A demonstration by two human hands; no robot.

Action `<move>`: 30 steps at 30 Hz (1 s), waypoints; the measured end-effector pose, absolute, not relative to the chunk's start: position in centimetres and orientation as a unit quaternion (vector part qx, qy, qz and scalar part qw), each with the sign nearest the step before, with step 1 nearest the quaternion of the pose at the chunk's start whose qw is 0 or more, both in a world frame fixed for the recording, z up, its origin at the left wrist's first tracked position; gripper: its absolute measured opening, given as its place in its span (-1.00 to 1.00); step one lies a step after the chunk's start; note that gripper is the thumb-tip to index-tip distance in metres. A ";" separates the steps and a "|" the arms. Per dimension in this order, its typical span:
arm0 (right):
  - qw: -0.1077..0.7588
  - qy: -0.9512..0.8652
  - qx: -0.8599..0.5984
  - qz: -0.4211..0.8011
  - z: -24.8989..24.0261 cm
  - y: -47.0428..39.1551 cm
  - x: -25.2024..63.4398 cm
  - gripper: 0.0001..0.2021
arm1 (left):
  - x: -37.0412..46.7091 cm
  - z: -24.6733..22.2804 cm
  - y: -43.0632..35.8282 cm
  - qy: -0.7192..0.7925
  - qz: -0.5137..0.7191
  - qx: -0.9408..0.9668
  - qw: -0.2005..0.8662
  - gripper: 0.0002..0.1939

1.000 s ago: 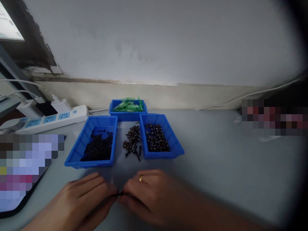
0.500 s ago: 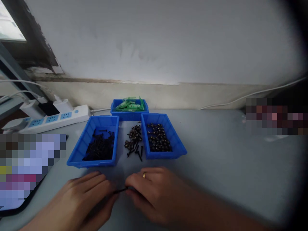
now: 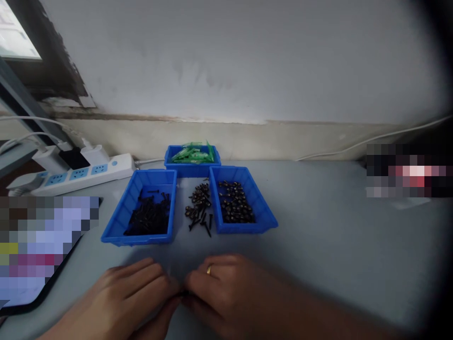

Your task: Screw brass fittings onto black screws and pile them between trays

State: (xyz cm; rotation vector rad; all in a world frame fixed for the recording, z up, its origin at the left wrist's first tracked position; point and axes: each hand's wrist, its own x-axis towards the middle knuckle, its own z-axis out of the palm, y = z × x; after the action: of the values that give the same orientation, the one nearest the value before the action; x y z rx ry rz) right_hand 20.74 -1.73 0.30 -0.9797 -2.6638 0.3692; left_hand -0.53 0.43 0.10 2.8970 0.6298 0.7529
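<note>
My left hand and my right hand meet at the front of the table, fingers pinched together. Between their fingertips is a dark screw, mostly covered by the fingers. A gold ring is on my right hand. Just beyond, a blue bin on the left holds black screws. Another blue bin on the right contains dark pieces with brass-coloured ends. A loose pile of screws, some with brassy ends, lies between these bins.
Behind stands a smaller blue bin of green plastic packets. A white power strip with plugged-in chargers sits at the back left, near a blurred-out screen. A white cable runs along the wall at right.
My hands have come closer together and slightly lower, so less of the dark screw shows between them. The bins appear shifted a little to the right with the camera's view.
</note>
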 end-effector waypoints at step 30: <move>0.207 -0.867 -0.386 0.239 0.9 -1.6 21.5 -0.93 | -1.8 -1.1 0.6 0.277 0.178 0.934 0.137 -0.83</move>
State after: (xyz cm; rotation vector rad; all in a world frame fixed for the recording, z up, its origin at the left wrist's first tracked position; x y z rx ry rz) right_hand 21.49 -1.55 0.94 -1.0756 -2.4139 0.6663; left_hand -1.79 0.61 -1.06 2.7039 0.8011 0.5156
